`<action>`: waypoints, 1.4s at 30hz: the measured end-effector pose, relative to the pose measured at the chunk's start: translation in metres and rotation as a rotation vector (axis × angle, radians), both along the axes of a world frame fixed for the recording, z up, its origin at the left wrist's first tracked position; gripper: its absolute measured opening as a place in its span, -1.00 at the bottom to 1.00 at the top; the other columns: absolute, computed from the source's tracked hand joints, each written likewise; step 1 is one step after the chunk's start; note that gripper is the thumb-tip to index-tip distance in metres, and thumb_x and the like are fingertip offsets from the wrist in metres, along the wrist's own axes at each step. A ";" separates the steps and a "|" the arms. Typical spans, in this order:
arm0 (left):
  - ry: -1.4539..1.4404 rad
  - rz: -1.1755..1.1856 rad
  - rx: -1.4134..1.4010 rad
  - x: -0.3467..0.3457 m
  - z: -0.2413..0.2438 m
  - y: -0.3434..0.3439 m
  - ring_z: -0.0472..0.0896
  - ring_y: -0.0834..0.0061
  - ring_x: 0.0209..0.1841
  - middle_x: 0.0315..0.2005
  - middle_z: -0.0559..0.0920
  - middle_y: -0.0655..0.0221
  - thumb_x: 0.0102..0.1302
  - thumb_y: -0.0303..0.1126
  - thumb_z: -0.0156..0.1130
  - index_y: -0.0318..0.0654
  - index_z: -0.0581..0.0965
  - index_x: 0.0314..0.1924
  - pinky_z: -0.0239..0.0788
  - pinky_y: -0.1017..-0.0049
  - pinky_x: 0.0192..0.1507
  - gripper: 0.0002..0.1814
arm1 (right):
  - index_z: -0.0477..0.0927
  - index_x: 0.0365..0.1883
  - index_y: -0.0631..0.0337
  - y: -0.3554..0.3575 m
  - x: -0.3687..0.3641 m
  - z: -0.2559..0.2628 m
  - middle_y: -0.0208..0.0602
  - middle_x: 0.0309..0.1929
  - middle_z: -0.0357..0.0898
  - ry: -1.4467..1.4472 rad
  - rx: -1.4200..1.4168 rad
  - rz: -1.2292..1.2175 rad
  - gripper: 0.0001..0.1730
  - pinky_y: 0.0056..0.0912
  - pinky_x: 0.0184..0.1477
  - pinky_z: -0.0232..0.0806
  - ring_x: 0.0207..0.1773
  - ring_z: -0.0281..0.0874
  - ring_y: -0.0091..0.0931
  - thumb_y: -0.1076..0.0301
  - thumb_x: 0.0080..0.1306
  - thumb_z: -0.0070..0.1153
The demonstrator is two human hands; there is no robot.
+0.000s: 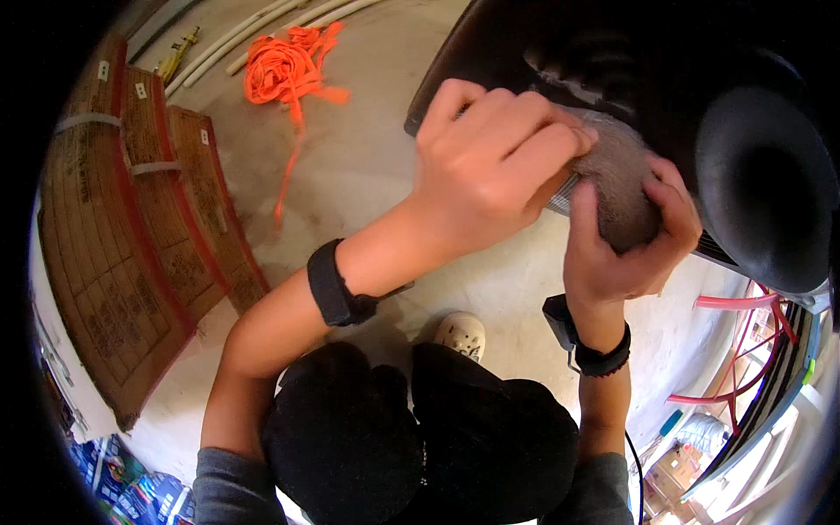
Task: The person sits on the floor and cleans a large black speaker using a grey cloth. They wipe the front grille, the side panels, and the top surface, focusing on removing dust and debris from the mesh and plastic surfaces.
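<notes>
Between my two hands, at the upper right, is a grey-brown fuzzy pad or clump (pixel 620 177); its exact kind cannot be told. My right hand (pixel 633 236) grips its lower end between thumb and fingers. The curled fingers of my left hand (pixel 492 157) pinch its upper left part. Directly behind it stands a dark machine or housing (pixel 485 59) with a large round black part (pixel 761 190) at the right. A piece of metal grille (pixel 561 197) shows just below the left fingertips. Deep shadow hides much of the housing.
Orange strap webbing (pixel 279 69) lies heaped on the concrete floor beside pale pipes (pixel 243 36). Strapped brown cardboard packs (pixel 131 249) stand at the left, with blue printed bags (pixel 154 499) below. A red metal frame (pixel 735 302) and cardboard boxes (pixel 676 466) are at the right.
</notes>
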State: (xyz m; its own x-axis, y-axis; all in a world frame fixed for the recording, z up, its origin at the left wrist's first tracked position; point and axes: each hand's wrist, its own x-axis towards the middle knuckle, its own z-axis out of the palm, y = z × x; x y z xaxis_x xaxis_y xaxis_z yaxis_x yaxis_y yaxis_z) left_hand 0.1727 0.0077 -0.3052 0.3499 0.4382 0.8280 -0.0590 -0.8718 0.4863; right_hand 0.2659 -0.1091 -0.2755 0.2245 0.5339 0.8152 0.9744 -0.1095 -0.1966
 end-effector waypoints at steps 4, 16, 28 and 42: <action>0.086 0.063 -0.060 -0.009 0.000 0.000 0.57 0.55 -0.39 -0.40 0.66 0.52 -0.22 -0.58 0.31 -0.19 0.57 -0.43 0.14 0.57 -0.35 -0.75 | 0.46 -0.20 0.18 0.011 -0.006 0.002 -0.20 -0.09 0.55 -0.132 -0.094 -0.019 -0.46 -0.30 -0.01 0.21 -0.07 0.44 -0.24 0.43 -0.20 0.40; 0.154 0.186 -0.223 -0.034 -0.035 0.020 0.47 0.47 -0.51 -0.54 0.53 0.50 -0.20 -0.58 0.27 -0.16 0.56 -0.44 0.11 0.52 -0.37 -0.77 | 0.49 -0.33 0.13 0.060 -0.029 -0.017 -0.33 -0.19 0.52 -0.305 -0.213 0.043 -0.70 -0.37 -0.16 0.28 -0.12 0.43 -0.38 0.38 -0.10 0.19; 0.413 0.124 -0.895 -0.060 -0.157 0.049 0.45 0.28 -0.55 -0.49 0.60 0.25 -0.07 -0.54 0.24 -0.28 0.56 -0.38 0.26 0.39 -0.48 -0.83 | 0.43 -0.45 0.12 0.113 -0.051 -0.123 -0.34 -0.46 0.41 -0.371 -0.647 0.292 -0.85 -0.41 -0.09 0.24 -0.29 0.37 -0.41 0.37 -0.04 0.06; 0.026 -0.105 -0.254 -0.080 -0.024 0.011 0.40 0.51 -0.63 -0.55 0.57 0.39 -0.20 -0.52 0.36 -0.27 0.58 -0.37 0.20 0.55 -0.59 -0.73 | 0.54 -0.31 0.16 0.026 -0.048 0.018 -0.38 -0.17 0.52 -0.121 -0.284 0.344 -0.62 -0.33 -0.16 0.30 -0.12 0.45 -0.37 0.46 -0.20 0.23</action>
